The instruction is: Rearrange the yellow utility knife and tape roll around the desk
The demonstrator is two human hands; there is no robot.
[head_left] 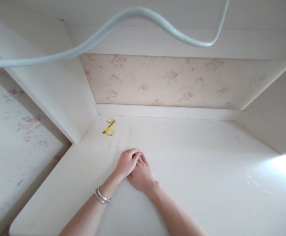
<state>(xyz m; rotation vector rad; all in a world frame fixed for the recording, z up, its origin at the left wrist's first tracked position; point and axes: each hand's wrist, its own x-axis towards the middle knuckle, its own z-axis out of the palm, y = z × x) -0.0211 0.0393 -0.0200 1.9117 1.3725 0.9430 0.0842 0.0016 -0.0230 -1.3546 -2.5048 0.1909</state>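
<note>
Both hands meet over the white desk (177, 157). My left hand (126, 163), with two silver bangles (101, 196) at its wrist, curls its fingers and thumb over the fingers of my right hand (141, 175). Palm down, the right hand rests on the desk with its fingers stretched out, partly covered by the left. No separate object shows between them. Farther back and to the left, a yellow and black utility knife (108, 127) lies by two small yellow-rimmed rings that look like tape rolls, one behind (107, 121) and one in front (113, 132).
White side panels stand at left (59, 95) and right (275, 111), with a floral back panel (147, 82) between them. A pale cable (138, 12) crosses the upper view close to the camera. Bright light falls on the desk's right side.
</note>
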